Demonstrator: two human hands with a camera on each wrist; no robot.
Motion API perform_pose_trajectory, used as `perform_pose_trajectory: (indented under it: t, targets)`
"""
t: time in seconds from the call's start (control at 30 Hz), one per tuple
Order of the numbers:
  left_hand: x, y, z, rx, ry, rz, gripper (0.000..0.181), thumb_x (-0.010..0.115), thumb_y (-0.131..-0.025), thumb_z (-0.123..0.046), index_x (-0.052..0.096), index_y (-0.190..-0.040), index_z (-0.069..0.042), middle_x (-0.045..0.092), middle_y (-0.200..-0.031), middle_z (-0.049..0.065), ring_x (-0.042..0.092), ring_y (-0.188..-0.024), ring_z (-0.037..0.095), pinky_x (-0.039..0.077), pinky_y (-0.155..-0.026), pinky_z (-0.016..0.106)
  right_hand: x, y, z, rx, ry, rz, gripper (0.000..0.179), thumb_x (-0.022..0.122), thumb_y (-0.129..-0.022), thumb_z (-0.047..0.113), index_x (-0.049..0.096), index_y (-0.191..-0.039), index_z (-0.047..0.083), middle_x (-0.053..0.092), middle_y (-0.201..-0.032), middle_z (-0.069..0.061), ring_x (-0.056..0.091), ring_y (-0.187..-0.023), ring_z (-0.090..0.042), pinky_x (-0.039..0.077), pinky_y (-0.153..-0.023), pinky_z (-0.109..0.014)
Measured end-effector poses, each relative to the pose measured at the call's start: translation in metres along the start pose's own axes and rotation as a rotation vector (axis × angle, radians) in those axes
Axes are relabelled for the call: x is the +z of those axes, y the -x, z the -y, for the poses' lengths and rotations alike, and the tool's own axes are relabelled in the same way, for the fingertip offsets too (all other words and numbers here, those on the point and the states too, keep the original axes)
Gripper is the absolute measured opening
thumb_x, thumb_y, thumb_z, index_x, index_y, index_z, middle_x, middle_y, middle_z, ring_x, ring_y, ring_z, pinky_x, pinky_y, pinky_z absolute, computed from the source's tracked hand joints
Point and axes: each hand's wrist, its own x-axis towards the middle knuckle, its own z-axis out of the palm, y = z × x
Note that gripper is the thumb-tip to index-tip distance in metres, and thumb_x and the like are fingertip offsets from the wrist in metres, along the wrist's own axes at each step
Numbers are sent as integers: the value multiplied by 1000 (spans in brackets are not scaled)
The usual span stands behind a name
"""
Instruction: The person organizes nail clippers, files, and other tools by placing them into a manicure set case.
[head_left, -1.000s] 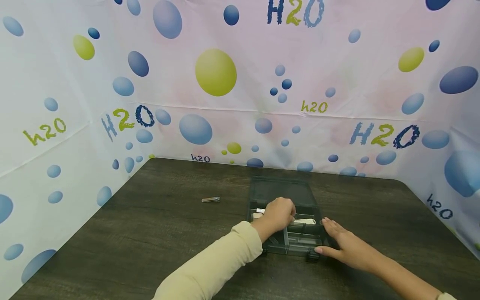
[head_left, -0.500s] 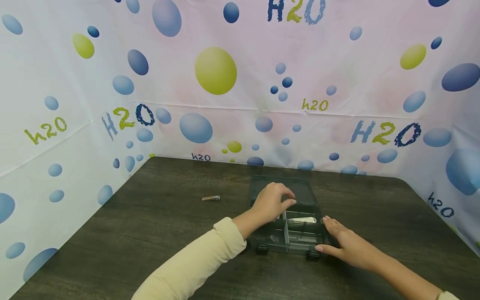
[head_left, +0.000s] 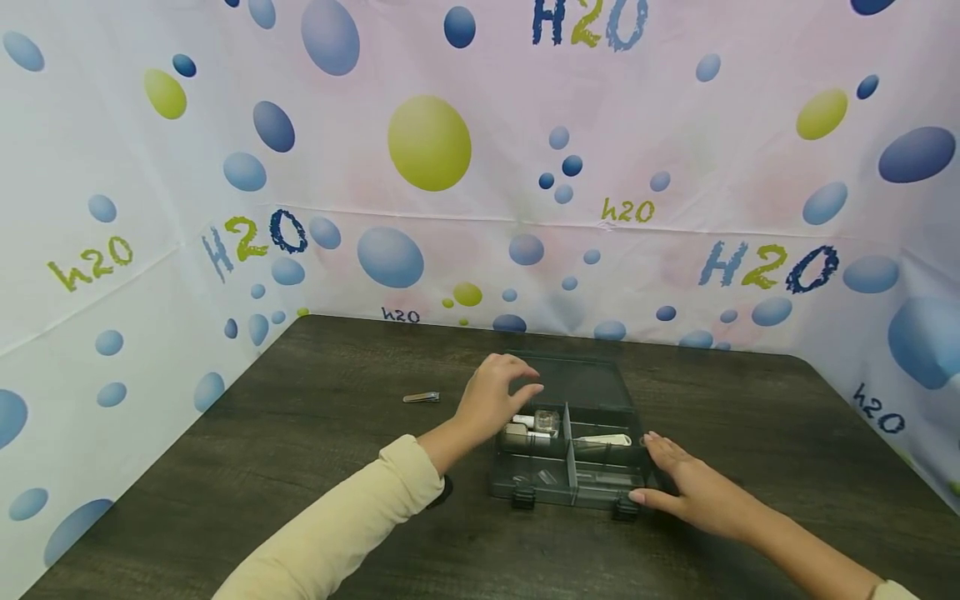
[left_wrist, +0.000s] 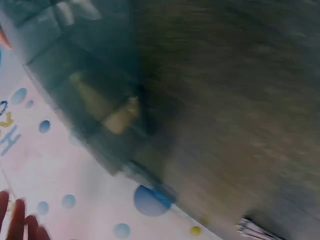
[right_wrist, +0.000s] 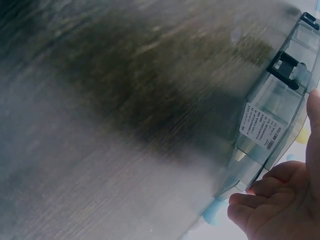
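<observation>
A see-through dark organizer box [head_left: 572, 498] stands with its lid [head_left: 577, 379] laid back. Its back left compartment holds small bottles [head_left: 517, 435] and a clear squarish jar [head_left: 547, 421]. In the back right one lies a flat cream-white piece [head_left: 603, 440]. Over the box's left back edge is my left hand [head_left: 491, 396], thumb and fingers bent apart with nothing between them. My right hand [head_left: 697, 492] rests along the box's right side with fairly straight fingers; the right wrist view shows the hand [right_wrist: 280, 200] by a labelled wall [right_wrist: 262, 127].
A metal nail clipper [head_left: 422, 397] lies on the dark wooden table [head_left: 322, 450], left of the box; the left wrist view catches the clipper [left_wrist: 255, 230] at its bottom edge. Two black latches, left latch [head_left: 523, 497] and right latch [head_left: 625, 506], project at the box's front. A patterned curtain [head_left: 480, 208] closes off the back.
My left hand has come up out of the box and moved left, uncovering the bottles and jar in the back left compartment. The right hand has stayed at the box's side.
</observation>
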Motion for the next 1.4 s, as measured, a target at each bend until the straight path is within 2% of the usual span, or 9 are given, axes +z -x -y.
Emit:
perform_pose_trajectory:
  t: [0.13, 0.2, 0.53, 0.73, 0.87, 1.03, 1.2, 1.4]
  targets:
    - [-5, 5, 13, 10, -3, -86, 19, 70, -82, -22, 72, -95, -8, 68, -100, 5, 58, -98, 22, 49, -86, 35, 0, -1, -1, 6, -4, 3, 92, 59, -84, 52, 27, -139, -14, 25, -144, -35, 24, -131, -53, 28, -99, -66]
    - [-9, 8, 20, 2, -8, -108, 20, 71, -81, -22, 72, -95, -8, 68, -99, 5, 58, -98, 22, 49, -86, 36, 0, -1, -1, 12, -6, 6, 92, 59, -84, 52, 27, -139, -14, 24, -144, -35, 24, -131, -53, 28, -99, -66]
    - [-27, 27, 59, -112, -83, -130, 25, 73, -79, -24, 71, -97, -6, 68, -98, 8, 58, -98, 26, 49, -86, 41, -1, -2, -1, 17, -13, 16, 94, 58, -83, 54, 26, -140, -13, 23, -145, -34, 23, -132, -52, 27, -100, -66]
    - [-37, 32, 81, -202, -111, -133, 30, 73, -79, -25, 70, -101, -4, 67, -103, 11, 58, -98, 29, 49, -84, 43, -1, -2, 0, 10, -8, 8, 93, 59, -83, 54, 26, -140, -13, 24, -145, -35, 23, -132, -53, 28, -100, -66]
    - [-44, 35, 93, -280, -118, -88, 32, 71, -82, -25, 69, -106, -4, 65, -109, 14, 56, -103, 31, 48, -88, 45, -1, -2, 0, 5, -10, 9, 94, 59, -83, 54, 26, -140, -14, 23, -145, -35, 23, -132, -53, 28, -100, -66]
    - [-50, 39, 107, -340, -144, 32, 36, 67, -85, -27, 66, -112, -3, 61, -117, 17, 53, -111, 34, 44, -95, 48, -1, -2, 1, 13, -6, 10, 96, 58, -82, 56, 26, -140, -13, 23, -145, -34, 23, -132, -52, 28, -100, -66]
    - [-53, 44, 118, -351, -144, 153, 37, 66, -86, -23, 63, -114, 1, 60, -117, 20, 53, -112, 37, 44, -95, 50, -1, -2, 0, 18, -9, 13, 96, 58, -82, 56, 25, -140, -13, 23, -145, -34, 23, -132, -52, 28, -100, -66]
    - [-52, 47, 128, -374, -173, 260, 33, 67, -85, -17, 64, -111, 3, 62, -109, 19, 58, -104, 34, 48, -90, 46, -1, -1, -1, 16, -13, 14, 96, 58, -82, 56, 25, -140, -13, 23, -145, -35, 23, -132, -52, 28, -100, -65]
